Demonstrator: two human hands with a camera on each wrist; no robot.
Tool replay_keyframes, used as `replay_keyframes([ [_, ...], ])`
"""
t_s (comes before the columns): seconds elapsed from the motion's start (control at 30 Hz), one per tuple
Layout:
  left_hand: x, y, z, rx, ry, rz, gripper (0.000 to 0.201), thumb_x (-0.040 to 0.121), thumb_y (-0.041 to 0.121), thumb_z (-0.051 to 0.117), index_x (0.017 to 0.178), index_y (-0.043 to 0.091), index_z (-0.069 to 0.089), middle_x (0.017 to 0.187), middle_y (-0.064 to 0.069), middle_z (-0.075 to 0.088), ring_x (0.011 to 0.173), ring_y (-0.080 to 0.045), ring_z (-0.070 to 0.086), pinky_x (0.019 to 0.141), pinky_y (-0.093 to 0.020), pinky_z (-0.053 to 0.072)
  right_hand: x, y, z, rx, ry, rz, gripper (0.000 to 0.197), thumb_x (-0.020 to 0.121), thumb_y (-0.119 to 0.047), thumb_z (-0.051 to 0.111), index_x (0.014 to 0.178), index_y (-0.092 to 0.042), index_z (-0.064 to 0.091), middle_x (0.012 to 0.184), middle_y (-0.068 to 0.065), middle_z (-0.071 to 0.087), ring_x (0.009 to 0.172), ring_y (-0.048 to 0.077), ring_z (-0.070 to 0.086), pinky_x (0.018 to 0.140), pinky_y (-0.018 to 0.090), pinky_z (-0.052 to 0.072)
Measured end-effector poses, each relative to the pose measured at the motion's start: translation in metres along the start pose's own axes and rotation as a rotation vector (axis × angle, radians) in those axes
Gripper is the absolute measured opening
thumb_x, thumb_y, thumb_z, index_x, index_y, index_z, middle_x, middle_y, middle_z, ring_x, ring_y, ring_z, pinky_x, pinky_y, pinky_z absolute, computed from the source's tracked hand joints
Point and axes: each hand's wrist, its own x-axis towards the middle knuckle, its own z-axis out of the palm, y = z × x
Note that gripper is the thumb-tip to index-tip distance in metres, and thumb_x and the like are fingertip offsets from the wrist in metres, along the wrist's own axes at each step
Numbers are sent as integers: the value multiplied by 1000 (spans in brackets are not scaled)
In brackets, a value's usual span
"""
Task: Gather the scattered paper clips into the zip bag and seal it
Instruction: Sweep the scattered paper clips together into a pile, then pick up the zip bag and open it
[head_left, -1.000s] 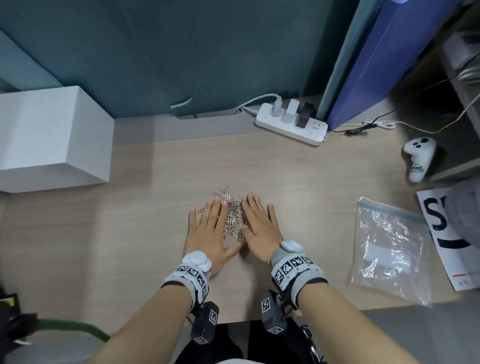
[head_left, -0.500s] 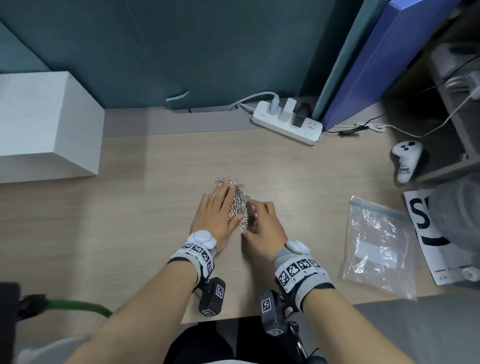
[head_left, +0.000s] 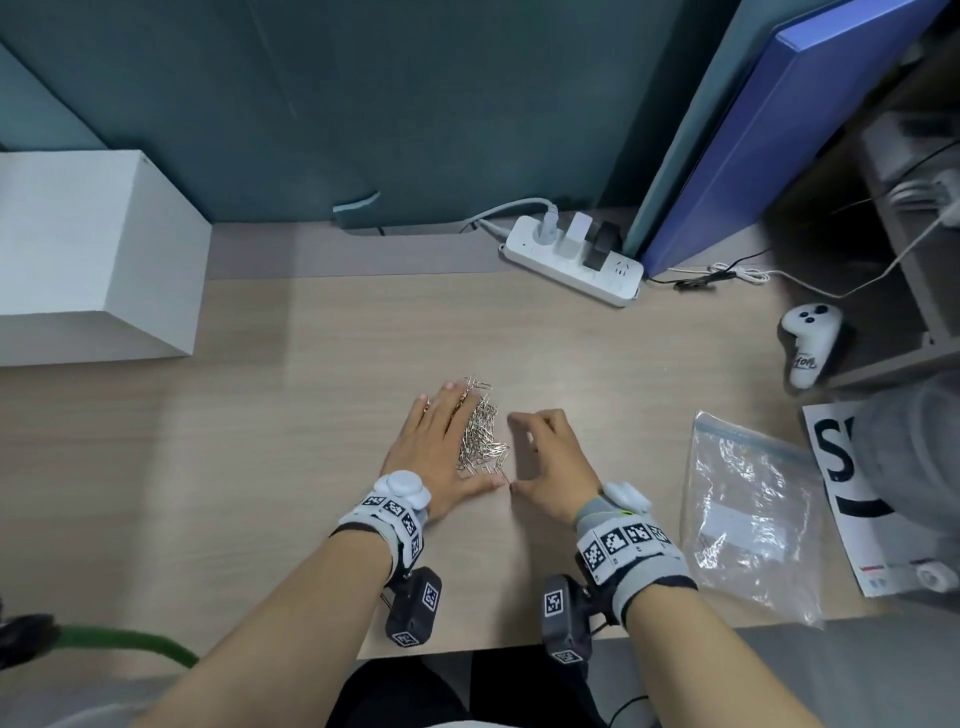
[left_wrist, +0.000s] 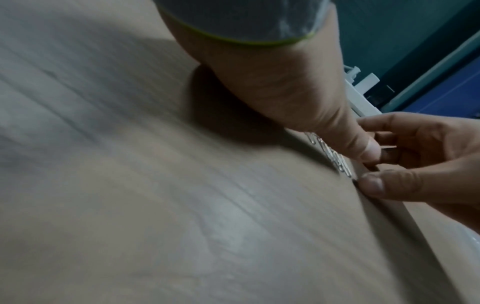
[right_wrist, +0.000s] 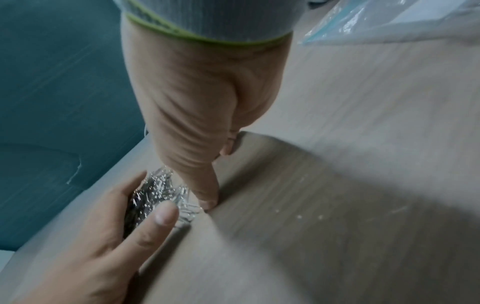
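Note:
A heap of silver paper clips lies mid-table. My left hand rests flat against the heap's left side, fingers straight, thumb stretched along the near side. My right hand stands just right of the heap, cupped, fingers bent and thumb tip on the wood by the nearest clips. I see nothing held in it. The clear zip bag with a blue strip lies flat to the right, untouched, its mouth towards the back.
A white box stands at the back left, a power strip with plugs at the back. A white controller and a printed sheet lie right of the bag. The table's front edge runs close below my wrists.
My hands lay flat over the clips a second ago. The left has since pushed them into a tighter heap, and the right has curled and drawn back to the right of the heap.

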Motion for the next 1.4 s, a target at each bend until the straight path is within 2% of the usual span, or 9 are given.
replay_keyframes([
  [0.13,8,2,9,67,25,-2,95,90,76,42,162,24,7,170,0,6,157,-17,-3,127,-46,4,4,-1,11,-32,93,4,71,72,-24,87,134,-26,53,125,-4,46,114,19,53,102,40,47],
  [0.27,19,9,2,43,111,-24,68,100,50,43,158,23,22,162,1,27,152,-19,18,125,-42,14,12,-9,15,-86,178,21,66,69,-35,86,125,-29,51,120,-5,45,113,21,53,96,42,48],
  [0.4,26,13,-5,78,88,17,59,101,42,38,156,22,28,161,1,29,151,-22,22,123,-42,20,4,-7,-7,-284,361,72,57,76,-38,71,128,-33,48,130,0,42,121,26,43,98,41,38],
  [0.57,28,27,-22,127,97,68,50,101,40,35,145,17,44,149,2,45,138,-21,41,115,-36,27,-13,28,-49,-458,506,465,66,72,-34,60,136,-27,43,144,14,40,136,37,35,111,52,33],
  [0.7,33,48,-29,131,83,81,44,96,30,52,138,18,48,144,1,47,131,-23,46,111,-38,31,-32,46,-70,-464,364,698,80,83,-40,56,153,-23,24,160,14,26,147,39,25,118,59,26],
  [0.87,43,81,-29,142,36,103,48,83,18,62,130,16,56,138,-2,53,126,-26,51,105,-39,34,-45,37,-77,-348,348,412,60,83,-23,55,140,-19,40,132,11,56,119,36,53,98,47,46],
  [1.0,53,105,-29,171,-26,98,39,87,16,57,126,17,60,130,-3,57,114,-27,56,99,-42,43,-53,34,-77,-35,220,295,61,94,-17,48,151,-27,27,144,7,44,117,36,59,101,45,48],
  [1.2,52,127,-24,153,-104,12,27,94,21,51,119,22,62,115,0,61,99,-24,57,90,-39,48,-50,39,-79,-154,192,332,31,94,-44,55,117,-31,40,114,1,46,71,23,61,73,41,56],
  [1.4,45,133,-20,34,-222,-151,21,97,23,48,112,24,61,113,0,60,97,-24,60,87,-38,52,-51,39,-78,-300,106,286,66,65,-68,77,101,-28,39,102,-4,40,76,20,56,63,36,47],
])
